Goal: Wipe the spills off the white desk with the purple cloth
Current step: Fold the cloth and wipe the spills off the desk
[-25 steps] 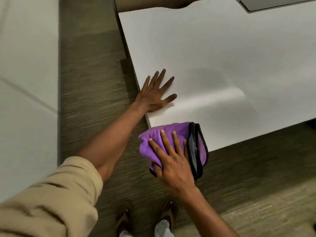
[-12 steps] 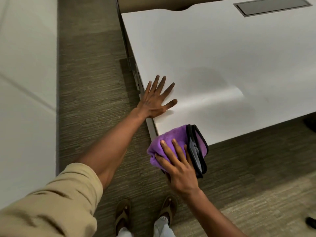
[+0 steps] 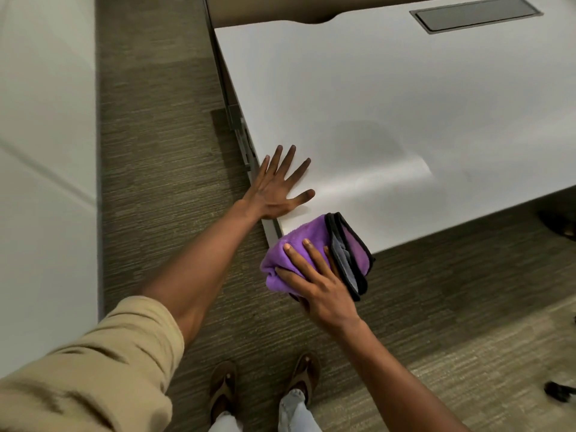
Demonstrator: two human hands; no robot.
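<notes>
The white desk fills the upper right. My left hand rests flat on its near left corner, fingers spread. My right hand grips the folded purple cloth, which has black edging and a grey layer inside. My fingers lie over the top of the cloth and my thumb wraps its left side. The cloth sits at the desk's near corner, mostly past the edge and over the carpet. A faint darker patch shows on the desk beyond my left hand; I cannot tell whether it is damp or shadow.
A grey recessed cable hatch sits at the desk's far right. A white panel runs along the left beside brown carpet. My sandalled feet stand below the hands. A small dark object lies on the floor at right.
My right hand has drawn the cloth back toward me, off the desk's near corner, and now wraps it more tightly. My left hand stays flat on the corner.
</notes>
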